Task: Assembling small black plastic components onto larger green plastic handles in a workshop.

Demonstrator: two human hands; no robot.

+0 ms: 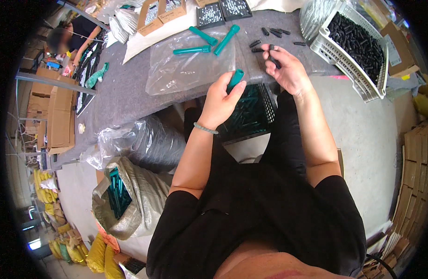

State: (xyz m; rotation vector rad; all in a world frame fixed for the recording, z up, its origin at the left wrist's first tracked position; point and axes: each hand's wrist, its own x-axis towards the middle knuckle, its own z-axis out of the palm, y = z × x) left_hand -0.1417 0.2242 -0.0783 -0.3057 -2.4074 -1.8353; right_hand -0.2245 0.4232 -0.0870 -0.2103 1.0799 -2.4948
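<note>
No readable lettering or numbers

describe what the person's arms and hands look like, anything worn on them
Neither the left hand nor the right hand wears a glove. A greyish-green bracelet circles the left wrist; the right wrist has none. Short black sleeves leave the forearms bare.

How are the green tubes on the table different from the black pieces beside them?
The green tubes are long; the black pieces are short. The tubes lie further left, the pieces further right. Only three tubes lie there, but more pieces. Both lie on the grey table.
</note>
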